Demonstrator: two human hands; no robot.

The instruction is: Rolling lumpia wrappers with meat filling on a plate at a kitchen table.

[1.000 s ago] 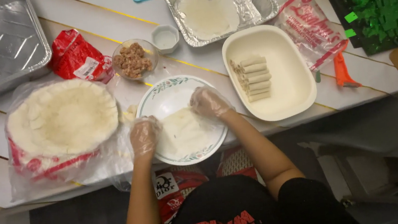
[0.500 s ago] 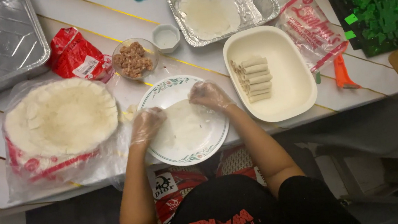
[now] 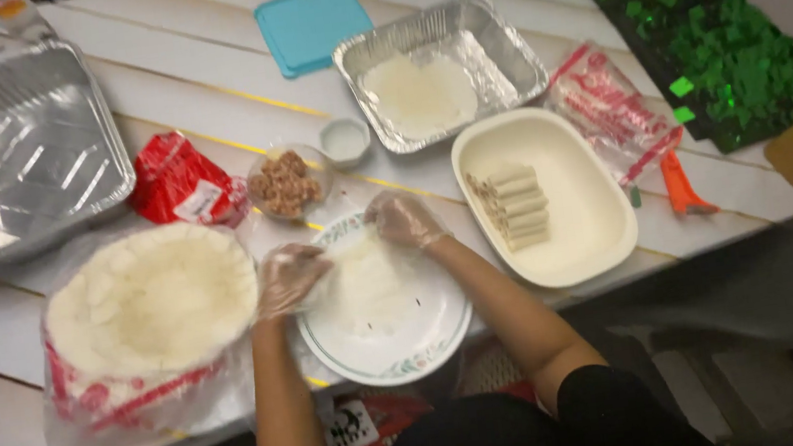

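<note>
Gripping a thin, pale tortilla on our round white plate: left hand and right hand, in crinkly clear gloves, pinch its far edge.

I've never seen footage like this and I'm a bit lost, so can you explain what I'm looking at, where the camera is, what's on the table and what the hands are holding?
There is no machine here. A person wears a camera on the head, so the one view looks down at their own two hands, both in clear plastic gloves.

The left hand and right hand both touch a flat tortilla on a round plate, at its far edge.

On the white plank table: an opened bag with a stack of tortillas, a small bowl of brown filling, a red packet, an empty foil pan, a second foil pan with something pale inside, and a cream dish holding rolled tortillas.
</note>
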